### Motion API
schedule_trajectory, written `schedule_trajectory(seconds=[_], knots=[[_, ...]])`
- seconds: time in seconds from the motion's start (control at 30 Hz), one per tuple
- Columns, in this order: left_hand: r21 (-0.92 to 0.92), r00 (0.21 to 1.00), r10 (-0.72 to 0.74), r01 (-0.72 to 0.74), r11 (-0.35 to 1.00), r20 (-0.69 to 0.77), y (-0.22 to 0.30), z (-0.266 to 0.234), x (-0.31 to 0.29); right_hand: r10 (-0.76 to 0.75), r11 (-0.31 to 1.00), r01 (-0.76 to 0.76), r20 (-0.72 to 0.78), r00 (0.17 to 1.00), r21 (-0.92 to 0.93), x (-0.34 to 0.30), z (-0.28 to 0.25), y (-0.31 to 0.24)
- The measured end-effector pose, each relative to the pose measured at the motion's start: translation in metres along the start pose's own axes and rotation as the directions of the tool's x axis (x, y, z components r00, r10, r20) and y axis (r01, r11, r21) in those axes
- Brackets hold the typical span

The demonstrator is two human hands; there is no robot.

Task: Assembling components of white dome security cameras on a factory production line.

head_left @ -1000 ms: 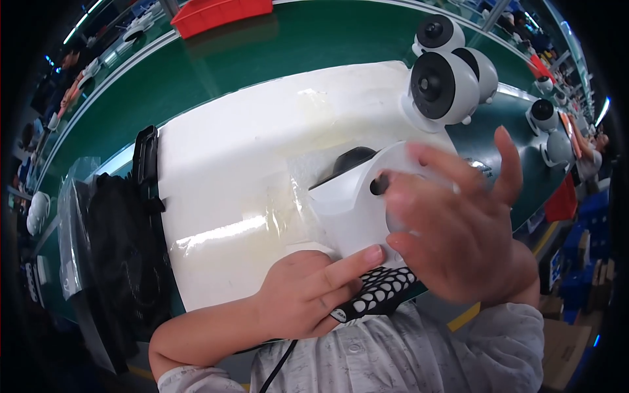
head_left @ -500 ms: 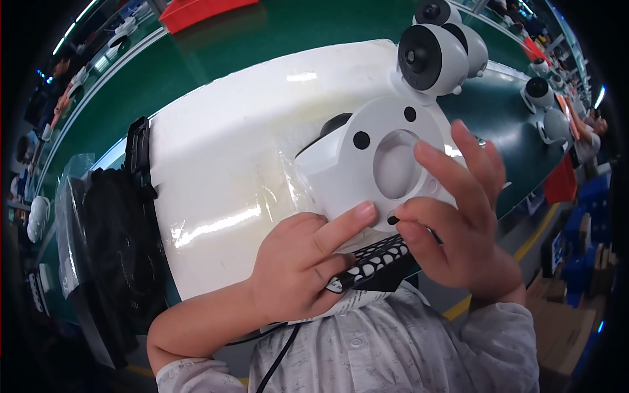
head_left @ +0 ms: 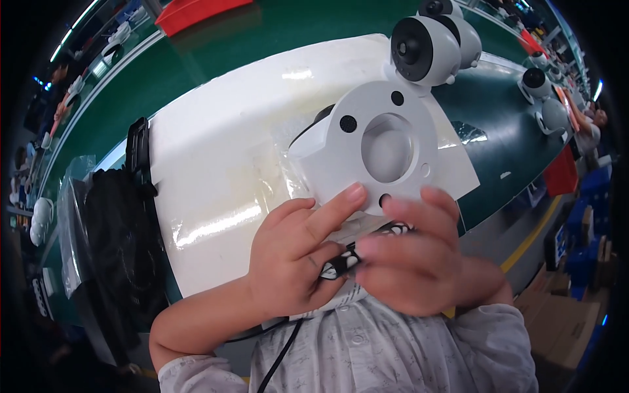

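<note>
A white camera (head_left: 314, 154) lies with its round base turned up on the white work sheet. Around the base's round recess sit several black round pads (head_left: 348, 124). One bare round spot (head_left: 426, 169) shows at the base's right edge. My left hand (head_left: 288, 262) holds a black strip with white round gaps (head_left: 335, 263), gripped between its fingers. Its index finger reaches out to the lower edge of the base. My right hand (head_left: 416, 259) is over the strip's right part, below the base. Motion blurs its fingers, and whether they hold a pad I cannot make out.
More white cameras with black fronts (head_left: 414, 49) stand behind the base. The white sheet (head_left: 223, 150) lies on a green bench (head_left: 282, 33). A red tray (head_left: 196, 14) is at the far edge. Black bags (head_left: 121, 229) lie at the left. Boxes stand on the floor at right.
My right hand has moved down and left, from the lower edge of the base to the strip. A black pad now shows where its fingertips were. The view has shifted slightly.
</note>
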State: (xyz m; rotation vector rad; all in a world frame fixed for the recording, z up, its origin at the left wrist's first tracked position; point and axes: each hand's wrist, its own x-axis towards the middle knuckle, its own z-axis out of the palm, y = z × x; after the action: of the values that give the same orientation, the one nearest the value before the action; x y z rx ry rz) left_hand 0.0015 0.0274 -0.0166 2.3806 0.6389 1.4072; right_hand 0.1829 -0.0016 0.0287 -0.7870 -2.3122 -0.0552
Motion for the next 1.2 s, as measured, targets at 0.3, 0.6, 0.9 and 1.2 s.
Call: schedule_trajectory(seconds=[0.3, 0.6, 0.9, 1.2], knots=[[0.042, 0.997, 0.022, -0.025, 0.999, 0.078, 0.0, -0.004, 0.0, 0.487, 0.839, -0.432, -0.1, 0.868, 0.332, -0.001, -0.017, 0.059], [0.079, 0.991, -0.034, 0.024, 0.997, 0.13, 0.005, -0.006, 0.003, 0.287, 0.931, -0.262, 0.067, 0.955, -0.254, 0.002, -0.038, 0.034], [0.111, 0.999, -0.018, 0.013, 0.994, 0.04, 0.0, 0.003, -0.001, 0.677, 0.039, -0.555, 0.387, 0.626, 0.831, 0.005, -0.011, 0.059], [-0.036, 0.996, -0.07, 0.072, 0.997, 0.051, -0.014, -0.005, -0.005, 0.258, 0.903, -0.228, -0.036, 0.965, 0.365, 0.096, 0.027, 0.103]])
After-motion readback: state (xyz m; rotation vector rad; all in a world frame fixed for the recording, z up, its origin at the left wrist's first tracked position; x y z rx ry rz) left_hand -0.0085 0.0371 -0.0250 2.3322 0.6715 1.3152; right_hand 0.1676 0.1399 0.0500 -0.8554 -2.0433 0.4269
